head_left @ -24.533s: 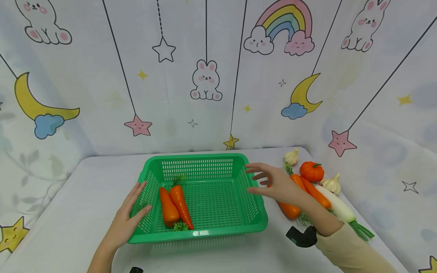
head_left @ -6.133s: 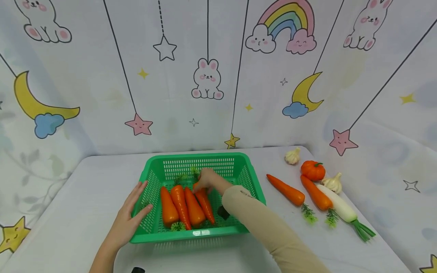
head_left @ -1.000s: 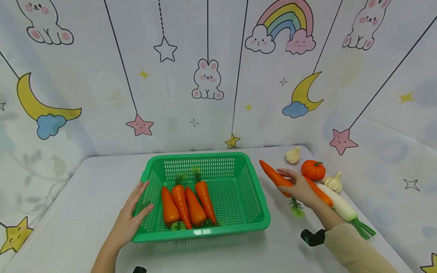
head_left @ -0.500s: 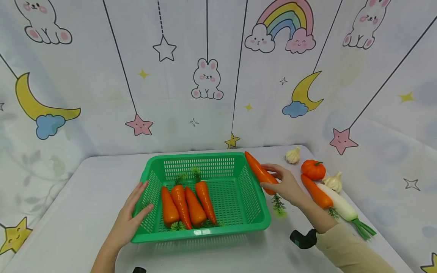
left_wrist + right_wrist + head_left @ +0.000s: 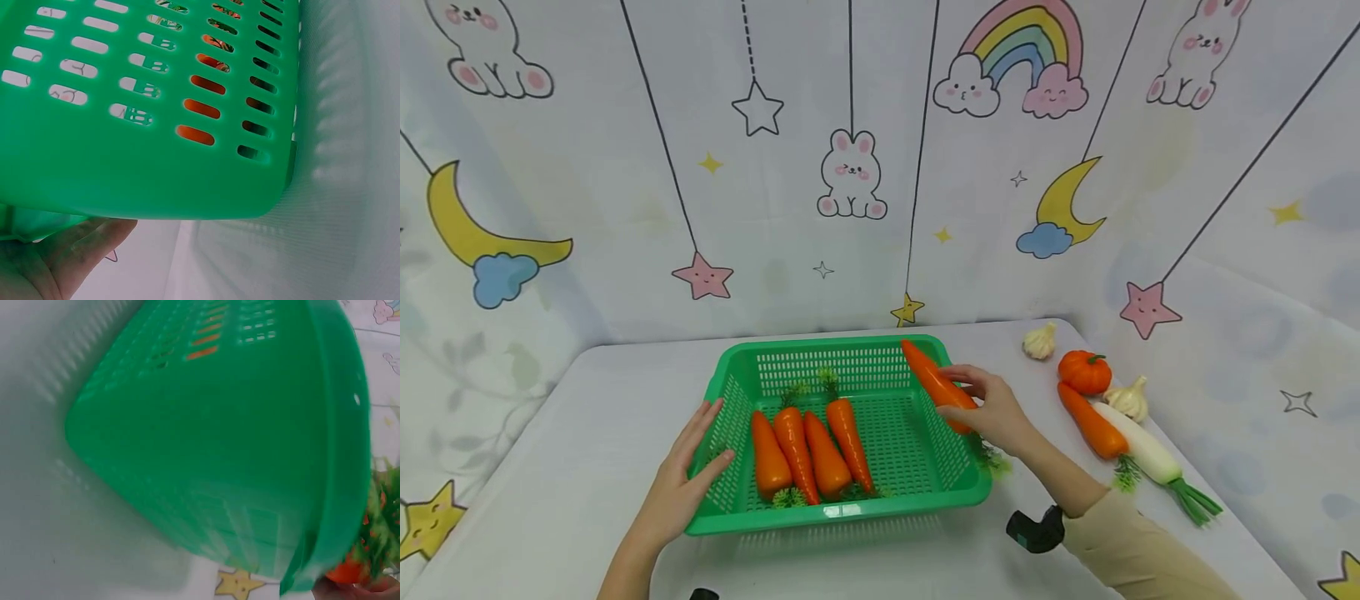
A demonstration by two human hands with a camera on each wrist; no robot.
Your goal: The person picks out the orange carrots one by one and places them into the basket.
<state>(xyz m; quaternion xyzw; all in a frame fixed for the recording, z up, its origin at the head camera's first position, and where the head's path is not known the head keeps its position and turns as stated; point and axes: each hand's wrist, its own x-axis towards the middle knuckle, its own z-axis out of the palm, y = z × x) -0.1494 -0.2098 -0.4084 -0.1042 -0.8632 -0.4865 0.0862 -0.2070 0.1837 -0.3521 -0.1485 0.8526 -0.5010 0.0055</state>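
In the head view a green plastic basket stands on the white table, with several orange carrots lying side by side in its left half. My right hand grips another carrot over the basket's right rim, its tip pointing to the far left. The leafy top of that carrot hangs by the rim, and shows blurred in the right wrist view. My left hand rests with spread, straight fingers at the basket's left rim. In the left wrist view, part of that hand touches the rim.
Right of the basket lie a single carrot, a white radish with green stalks, a small orange pumpkin and two garlic bulbs. A patterned cloth hangs behind the table.
My right hand has carried the carrot left from the table to above the basket's right side. The carrots in the basket went from two to several. My left hand stays put.
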